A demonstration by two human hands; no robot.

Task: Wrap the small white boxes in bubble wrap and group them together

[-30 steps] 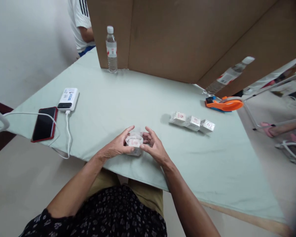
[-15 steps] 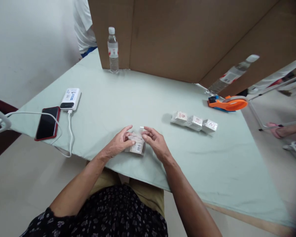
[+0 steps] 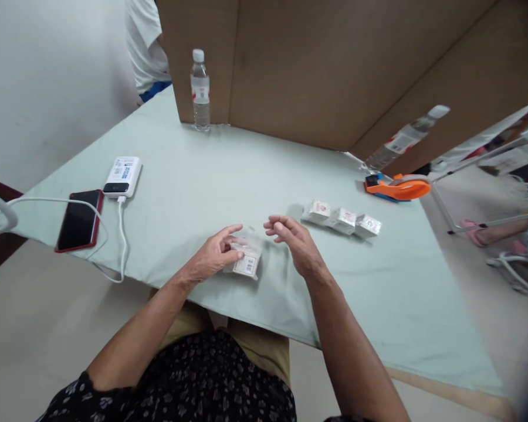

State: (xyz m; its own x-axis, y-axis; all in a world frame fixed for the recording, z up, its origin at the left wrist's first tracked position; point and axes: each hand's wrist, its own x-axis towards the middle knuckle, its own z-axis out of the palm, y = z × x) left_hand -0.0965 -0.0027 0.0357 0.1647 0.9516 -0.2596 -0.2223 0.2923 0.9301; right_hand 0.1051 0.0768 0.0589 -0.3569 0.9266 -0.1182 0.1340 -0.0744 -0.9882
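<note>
My left hand (image 3: 214, 256) pinches a small packet in clear wrap (image 3: 247, 261), with a barcode label facing up, and holds it down on the pale green table (image 3: 229, 181) near the front edge. Just to the right of the packet my right hand (image 3: 295, 241) hovers with its fingers loosely curled and apart, holding nothing. A row of three similar wrapped packets (image 3: 342, 218) lies further right on the table.
An orange tape dispenser (image 3: 399, 187) and a tilted water bottle (image 3: 403, 139) are at the far right. An upright water bottle (image 3: 200, 89) stands by a cardboard screen (image 3: 325, 64). A power bank (image 3: 122, 175) and cabled phone (image 3: 79, 219) lie left. Another person's white shirt (image 3: 144, 44) shows behind.
My right hand has let go of the packet and lifted away to the right. The packet was turned barcode side up and stays under my left hand.
</note>
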